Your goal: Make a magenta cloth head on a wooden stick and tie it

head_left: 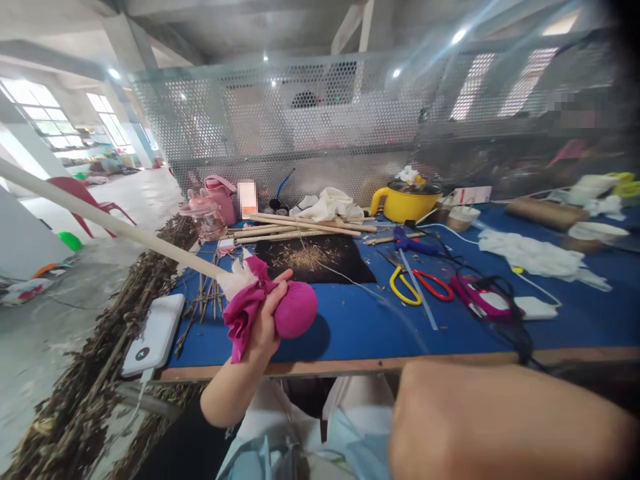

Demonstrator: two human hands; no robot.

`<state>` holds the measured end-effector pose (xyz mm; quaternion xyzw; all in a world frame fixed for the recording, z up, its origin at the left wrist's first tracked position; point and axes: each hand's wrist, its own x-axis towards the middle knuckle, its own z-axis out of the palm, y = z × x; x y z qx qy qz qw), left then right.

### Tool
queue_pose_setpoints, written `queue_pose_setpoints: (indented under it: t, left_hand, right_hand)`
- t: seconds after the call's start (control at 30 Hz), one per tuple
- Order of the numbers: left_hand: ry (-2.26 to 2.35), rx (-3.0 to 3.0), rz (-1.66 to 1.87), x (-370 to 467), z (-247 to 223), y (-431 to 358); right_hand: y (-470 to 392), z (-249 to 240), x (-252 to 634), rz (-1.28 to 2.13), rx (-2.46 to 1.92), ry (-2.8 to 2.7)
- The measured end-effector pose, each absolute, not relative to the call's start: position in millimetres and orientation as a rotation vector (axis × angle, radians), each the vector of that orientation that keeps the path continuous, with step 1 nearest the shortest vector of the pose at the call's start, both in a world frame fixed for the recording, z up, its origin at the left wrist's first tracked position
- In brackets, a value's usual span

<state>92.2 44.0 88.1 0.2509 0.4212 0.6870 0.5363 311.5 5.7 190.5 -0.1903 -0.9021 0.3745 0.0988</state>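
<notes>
My left hand [270, 317] is wrapped round the neck of a magenta cloth-covered ball [297, 311], over the blue table near its front edge. Loose magenta cloth [243, 320] and some white material [235, 279] gather on the left side of the fist. From there a long pale wooden stick [120, 229] runs up to the left edge of the view. At the lower right, close to the camera, my right hand [430, 413] is a large blur, and its fingers cannot be made out.
Wooden sticks [300, 229] lie behind a black mat [325, 260] with scraps. Scissors [406, 287], a blue glue gun [413, 241] and a magenta device [480, 299] are to the right. A yellow pot [407, 203] stands behind; a white power bank [154, 333] lies left.
</notes>
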Motion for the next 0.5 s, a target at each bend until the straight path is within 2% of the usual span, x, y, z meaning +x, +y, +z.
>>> queue_pose_setpoints:
  t: [0.13, 0.27, 0.4, 0.5]
  left_hand:
    - [1.000, 0.717, 1.614, 104, 95, 38]
    - [0.912, 0.830, 1.599, 109, 95, 24]
    - [0.853, 0.930, 1.544, 109, 92, 17]
    - [0.714, 0.936, 1.457, 107, 86, 14]
  right_hand:
    - [19, 194, 265, 0.917, -0.271, -2.891]
    - [50, 190, 245, 0.635, -0.658, -2.738]
    - [55, 175, 251, 0.769, -0.759, -2.613]
    - [56, 162, 258, 1.034, -0.738, -2.420]
